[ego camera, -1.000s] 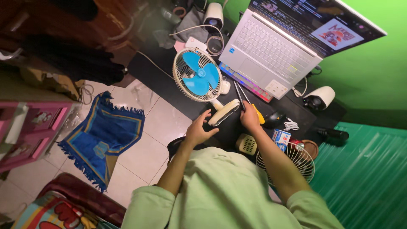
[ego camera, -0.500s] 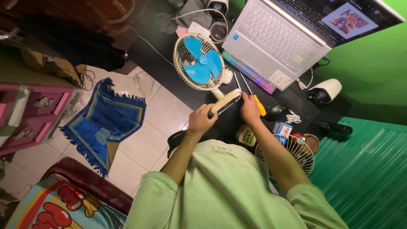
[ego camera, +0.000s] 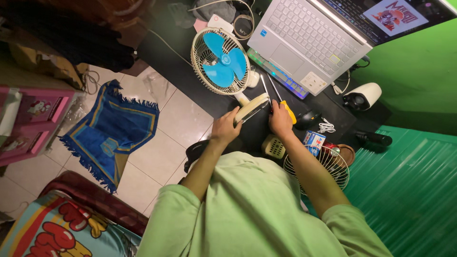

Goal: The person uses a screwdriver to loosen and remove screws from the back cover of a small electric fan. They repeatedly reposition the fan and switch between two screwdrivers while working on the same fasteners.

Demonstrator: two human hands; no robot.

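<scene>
Open silver laptop (ego camera: 309, 40) at the desk's far edge, its screen lit; white speaker (ego camera: 364, 96) to its right, black mouse (ego camera: 307, 119) and a coiled white cable (ego camera: 326, 127) nearer. Detached wire fan guard (ego camera: 320, 167) lies by a small blue-and-white box (ego camera: 314, 141). On the tiled floor, a blue fringed mat (ego camera: 112, 131); pink shelf unit (ego camera: 26, 123) at left.
</scene>
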